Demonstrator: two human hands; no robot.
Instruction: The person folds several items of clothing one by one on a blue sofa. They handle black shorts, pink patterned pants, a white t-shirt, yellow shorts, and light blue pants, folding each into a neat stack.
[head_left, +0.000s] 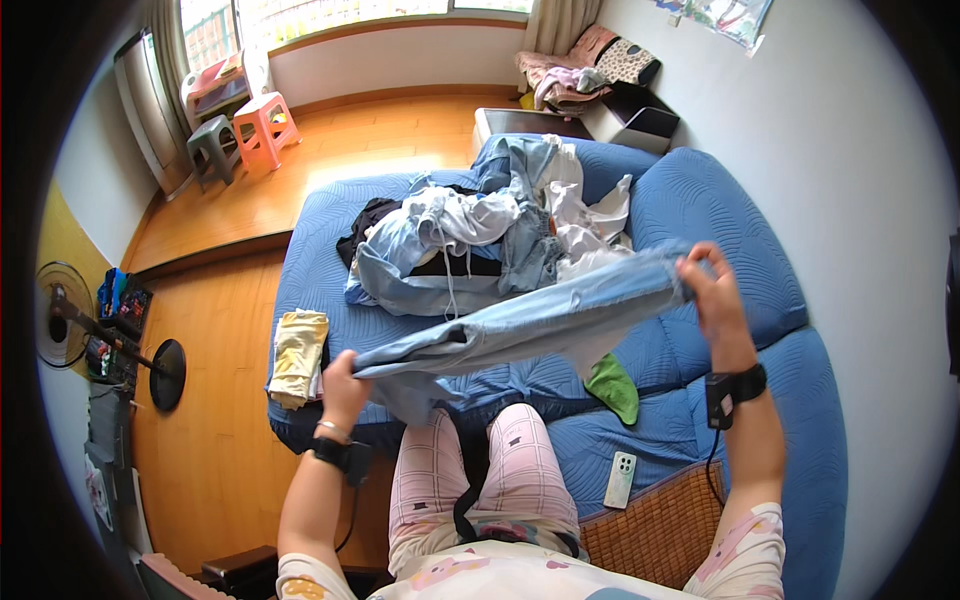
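Note:
A pair of light-blue denim jeans (517, 326) is stretched between my two hands above the sofa's front. My left hand (346, 397) grips one end, low on the left. Higher up on the right, my right hand (712, 300) holds the other end between thumb and fingers. Some of the cloth hangs down blurred over my knees. Behind the jeans lies a heap of rumpled clothes (457, 217), with pale-blue, white and black pieces. A white garment (589, 217) sits at the heap's right side, partly hidden by the jeans.
Folded clothes (300, 356), yellow on top, lie on the blue sofa cover's (322, 217) left edge. A green cloth item (615, 390), a phone (620, 480) and a woven mat (660, 525) are at right. A fan (112, 337) and stools (262, 131) stand left.

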